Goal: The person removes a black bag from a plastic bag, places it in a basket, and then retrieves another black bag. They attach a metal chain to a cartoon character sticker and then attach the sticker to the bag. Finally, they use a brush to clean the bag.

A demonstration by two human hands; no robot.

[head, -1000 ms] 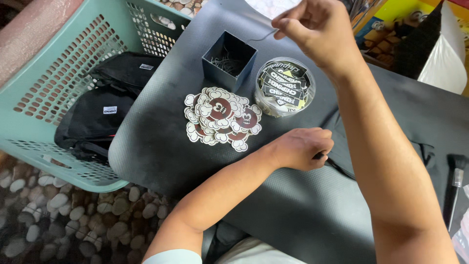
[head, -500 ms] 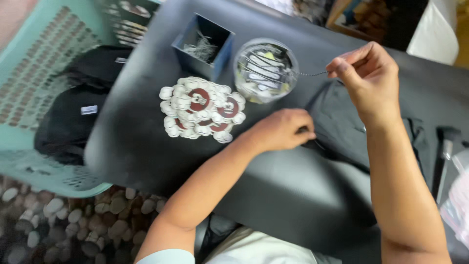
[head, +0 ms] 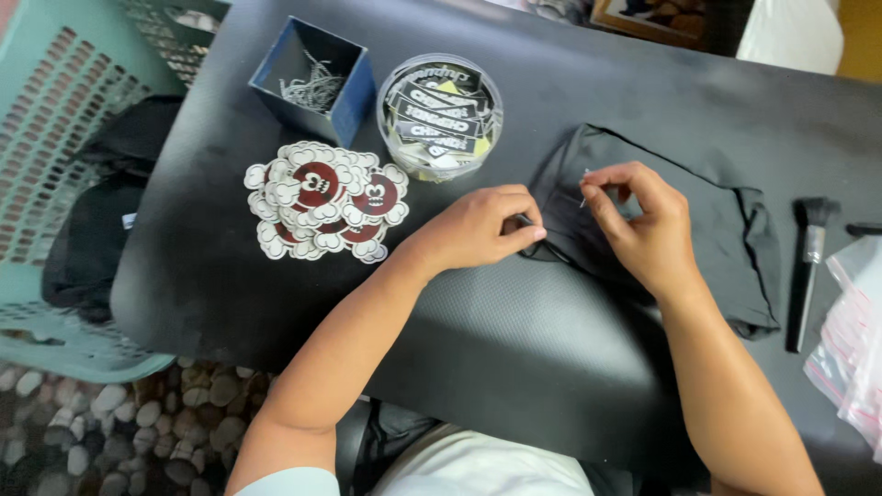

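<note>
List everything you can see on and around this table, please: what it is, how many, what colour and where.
table: one, black, fills the middle
folded garment: one, black, right of centre, under both hands
pin: one, silvery, thin, at the right fingertips
blue box: one, top left, holds metal pins
clear tub: one, round, beside the box, full of black labels
stickers: a pile, white and dark red, left of centre
brush: one, black with metal collar, far right
plastic bags: clear, right edge
basket: one, teal, left, holds black clothes
left hand: pinches garment edge
right hand: holds the pin

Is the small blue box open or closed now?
Open. The blue box has no lid on top, and thin metal pins show inside it.
</note>
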